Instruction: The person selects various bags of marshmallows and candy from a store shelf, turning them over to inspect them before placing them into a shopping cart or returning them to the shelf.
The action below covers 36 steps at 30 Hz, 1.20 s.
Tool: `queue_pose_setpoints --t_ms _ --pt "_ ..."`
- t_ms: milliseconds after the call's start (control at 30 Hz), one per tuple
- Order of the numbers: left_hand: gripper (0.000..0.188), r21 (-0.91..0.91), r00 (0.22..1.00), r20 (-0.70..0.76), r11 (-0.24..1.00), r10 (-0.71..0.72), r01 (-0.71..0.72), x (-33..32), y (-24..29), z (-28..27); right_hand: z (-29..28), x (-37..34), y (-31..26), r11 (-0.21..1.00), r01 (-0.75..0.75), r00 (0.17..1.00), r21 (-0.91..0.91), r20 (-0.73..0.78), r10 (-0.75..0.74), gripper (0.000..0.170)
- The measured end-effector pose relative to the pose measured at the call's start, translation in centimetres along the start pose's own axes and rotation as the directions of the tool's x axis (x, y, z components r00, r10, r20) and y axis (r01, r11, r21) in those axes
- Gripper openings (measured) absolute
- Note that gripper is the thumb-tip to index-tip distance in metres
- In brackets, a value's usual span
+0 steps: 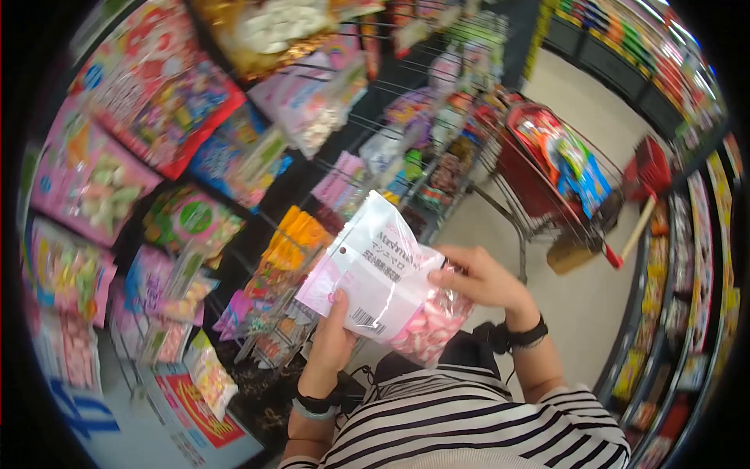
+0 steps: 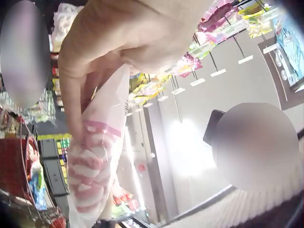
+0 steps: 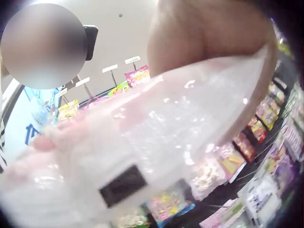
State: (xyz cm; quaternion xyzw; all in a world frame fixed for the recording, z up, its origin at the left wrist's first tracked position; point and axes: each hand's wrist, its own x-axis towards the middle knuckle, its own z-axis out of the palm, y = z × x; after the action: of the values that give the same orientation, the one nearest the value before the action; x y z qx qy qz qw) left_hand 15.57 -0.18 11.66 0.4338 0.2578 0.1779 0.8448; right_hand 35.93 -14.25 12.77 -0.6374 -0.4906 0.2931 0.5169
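Observation:
A clear and pale pink bag of marshmallows (image 1: 373,270) is held in front of the striped shirt in the head view. Its printed side with text and a barcode faces up, and pink-and-white twisted pieces show at the lower right. My left hand (image 1: 332,344) grips the lower left edge, thumb on the printed side. At the opposite edge, my right hand (image 1: 488,279) holds the bag with the thumb on top. In the left wrist view, the left hand (image 2: 133,35) curls round the bag (image 2: 95,161). The right hand (image 3: 204,38) grips the shiny bag (image 3: 180,109) in the right wrist view.
Hanging candy bags (image 1: 195,227) fill the wire rack on the left. A red shopping cart (image 1: 539,184) with colourful packages stands ahead on the right, a wooden-handled tool (image 1: 641,227) beside it. Stocked shelves (image 1: 672,297) line the right side.

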Motion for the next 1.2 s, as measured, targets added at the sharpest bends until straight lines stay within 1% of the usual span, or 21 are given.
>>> queue_pose_setpoints --t_ms 33,67,133,167,233,333,400,467,600,667,700,767,833,900,933,1000,1033,1067,1100,1167,1200 --pt "0.051 0.004 0.999 0.026 0.999 -0.032 0.032 0.1 -0.3 0.5 -0.9 -0.6 0.0 0.996 -0.072 0.997 -0.058 0.035 0.074 0.03" --pt "0.051 0.018 0.996 0.057 0.997 -0.072 0.071 0.0 -0.7 0.9 -1.4 -1.2 0.3 0.996 -0.088 0.996 -0.016 0.014 0.089 0.029" --pt "0.054 -0.006 0.981 0.177 0.996 -0.084 0.086 0.2 -1.0 1.6 -1.7 -2.5 1.1 0.997 -0.065 0.996 0.039 -0.063 0.068 0.027" --pt "0.054 0.007 0.973 0.205 0.994 -0.11 0.111 0.4 -1.0 1.8 -1.9 -3.1 1.1 0.996 -0.081 0.992 0.039 -0.098 0.084 0.027" --pt "0.056 0.03 0.953 0.273 0.991 -0.133 0.13 0.6 -1.4 2.2 -2.1 -4.3 1.1 0.999 -0.036 0.985 0.037 -0.167 0.041 0.027" --pt "0.057 0.08 0.913 0.359 0.981 -0.195 0.178 1.0 -1.5 2.9 -3.4 -5.9 1.8 0.994 -0.109 0.979 0.021 -0.169 0.111 0.03" --pt "0.057 0.089 0.906 0.37 0.979 -0.205 0.185 1.4 -1.7 3.5 -3.8 -6.4 2.1 0.992 -0.129 0.976 0.008 -0.175 0.129 0.031" --pt "0.057 0.096 0.9 0.385 0.978 -0.206 0.183 2.2 -1.8 4.5 -4.5 -6.6 2.0 0.996 -0.082 0.968 0.028 -0.234 0.086 0.03" --pt "0.056 0.084 0.884 0.426 0.982 -0.191 0.172 4.7 -2.6 7.1 -7.5 -6.7 2.1 0.996 -0.085 0.962 0.018 -0.259 0.087 0.03" --pt "0.056 0.085 0.875 0.443 0.981 -0.196 0.177 6.6 -3.4 8.4 -9.9 -6.8 2.7 0.982 -0.19 0.96 -0.006 -0.212 0.184 0.032" --pt "0.056 0.084 0.872 0.441 0.977 -0.212 0.196 7.7 -3.9 9.1 -10.9 -6.7 3.4 0.981 -0.194 0.956 -0.018 -0.227 0.185 0.032" --pt "0.056 0.077 0.856 0.463 0.973 -0.228 0.218 9.9 -5.0 11.2 -12.8 -6.7 6.1 0.989 -0.074 0.941 0.13 -0.319 0.113 0.034" --pt "0.059 0.113 0.887 0.388 0.968 -0.251 0.225 12.2 -5.7 13.3 -16.5 -6.6 8.9 0.987 -0.085 0.937 0.134 -0.327 0.125 0.039" --pt "0.06 0.124 0.894 0.379 0.97 -0.239 0.207 14.6 -6.7 14.9 -20.2 -6.7 11.5 0.871 -0.267 0.852 0.413 -0.321 0.414 0.044" --pt "0.06 0.148 0.897 0.36 0.965 -0.257 0.217 16.0 -7.1 15.3 -22.1 -6.8 15.2 0.902 -0.244 0.829 0.355 -0.407 0.384 0.046" --pt "0.06 0.17 0.915 0.301 0.959 -0.268 0.224 18.6 -8.0 16.1 -25.5 -6.9 23.2 0.913 -0.345 0.67 0.218 -0.624 0.402 0.042" --pt "0.06 0.168 0.915 0.311 0.962 -0.259 0.215 19.8 -8.3 17.0 -27.2 -7.2 27.1 0.856 -0.516 0.627 0.001 -0.681 0.379 0.042" --pt "0.06 0.157 0.919 0.291 0.961 -0.265 0.228 21.1 -8.7 18.0 -28.8 -7.8 31.1 0.723 -0.661 0.59 -0.202 -0.735 0.334 0.042" --pt "0.06 0.144 0.923 0.271 0.96 -0.273 0.242 22.6 -9.0 19.2 -29.6 -8.3 35.7 0.591 -0.757 0.522 -0.279 -0.802 0.291 0.046" --pt "0.059 0.136 0.917 0.293 0.961 -0.27 0.24 25.8 -10.3 22.1 -30.5 -8.8 38.0 0.401 -0.859 0.468 -0.319 -0.807 0.361 0.05" --pt "0.059 0.111 0.906 0.318 0.96 -0.279 0.256 27.7 -11.2 24.0 -30.7 -9.0 39.6 0.35 -0.884 0.444 -0.31 -0.793 0.417 0.055"
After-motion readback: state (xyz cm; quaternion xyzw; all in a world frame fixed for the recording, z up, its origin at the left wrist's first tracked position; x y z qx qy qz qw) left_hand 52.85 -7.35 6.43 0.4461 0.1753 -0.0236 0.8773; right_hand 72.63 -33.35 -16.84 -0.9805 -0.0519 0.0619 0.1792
